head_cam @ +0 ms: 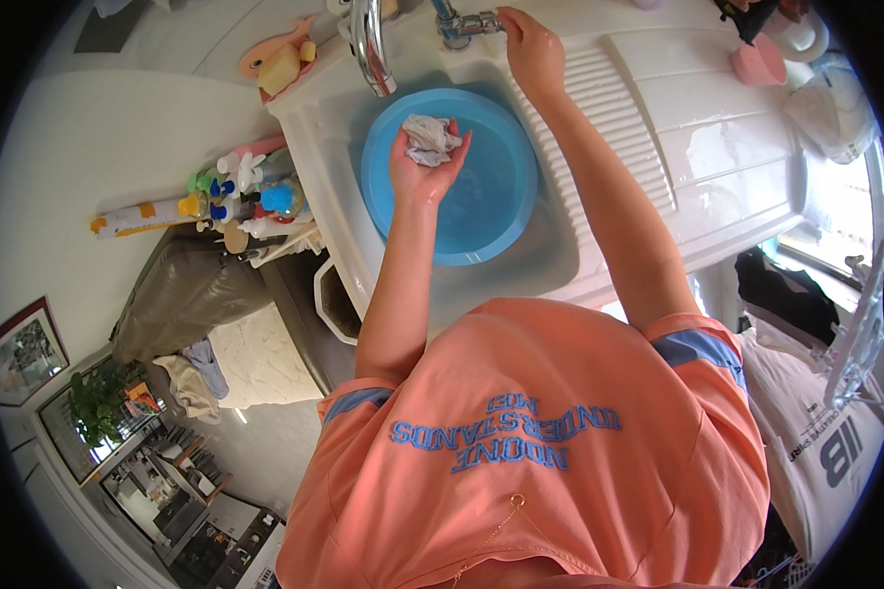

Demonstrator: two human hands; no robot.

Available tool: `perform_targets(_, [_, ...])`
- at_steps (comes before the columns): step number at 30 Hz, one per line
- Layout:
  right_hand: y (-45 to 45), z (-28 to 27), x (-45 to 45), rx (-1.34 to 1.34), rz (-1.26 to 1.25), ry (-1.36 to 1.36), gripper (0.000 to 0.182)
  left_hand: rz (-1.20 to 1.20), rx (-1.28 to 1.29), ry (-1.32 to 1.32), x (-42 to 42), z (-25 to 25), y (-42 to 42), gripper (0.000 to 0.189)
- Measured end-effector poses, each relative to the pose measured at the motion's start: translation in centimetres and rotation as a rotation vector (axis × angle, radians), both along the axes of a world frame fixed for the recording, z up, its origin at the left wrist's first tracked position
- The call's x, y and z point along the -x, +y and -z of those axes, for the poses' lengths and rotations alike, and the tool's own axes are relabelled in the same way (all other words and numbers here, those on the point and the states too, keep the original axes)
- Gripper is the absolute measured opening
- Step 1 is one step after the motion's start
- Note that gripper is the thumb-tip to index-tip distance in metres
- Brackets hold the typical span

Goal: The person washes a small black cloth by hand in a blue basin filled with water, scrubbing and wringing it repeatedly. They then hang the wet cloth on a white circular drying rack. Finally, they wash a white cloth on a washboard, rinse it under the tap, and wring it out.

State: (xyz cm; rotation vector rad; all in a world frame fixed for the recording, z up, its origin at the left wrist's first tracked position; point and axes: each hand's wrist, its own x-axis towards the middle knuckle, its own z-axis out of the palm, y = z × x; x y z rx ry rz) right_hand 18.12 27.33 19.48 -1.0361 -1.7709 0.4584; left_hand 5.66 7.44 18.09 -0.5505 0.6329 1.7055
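Observation:
A crumpled white cloth lies in my left hand, palm up with the fingers curled round it. That hand is over the left part of a round blue plastic basin, which sits in a white sink. Water seems to be in the basin. The end of a chrome faucet spout is just above the basin's upper left rim; no stream shows from it. My right hand is at the sink's back edge, with its fingertips on the end of a chrome tap valve.
A ribbed washboard is moulded into the sink top at the right. Soap rests in a pink whale-shaped dish at the back left corner. Several bottles crowd beside the sink's left edge. A pink cup stands at the upper right.

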Motion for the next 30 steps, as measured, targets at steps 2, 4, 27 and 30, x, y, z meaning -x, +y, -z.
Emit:
perform_targets(2, [0.0, -0.2, 0.0, 0.009, 0.003, -0.018, 0.018, -0.007, -0.002, -0.008, 0.0, -0.1, -0.3, 0.035])
perform_targets(4, [1.4, 0.1, -0.5, 0.185, -0.056, 0.105, 0.02, -0.005, -0.025, -0.02, 0.1, 0.1, -0.4, 0.034])
perform_targets(27, [-18.0, 0.6, 4.0, 0.258, -0.208, 0.109, 0.042, 0.075, -0.147, 0.279, 0.7, 1.3, 0.5, 0.045])
perform_targets(30, [-18.2, -1.2, 5.8, 0.33, -0.338, 0.022, 0.035, 0.047, -0.299, 0.384, 0.5, 0.9, -1.2, 0.046])
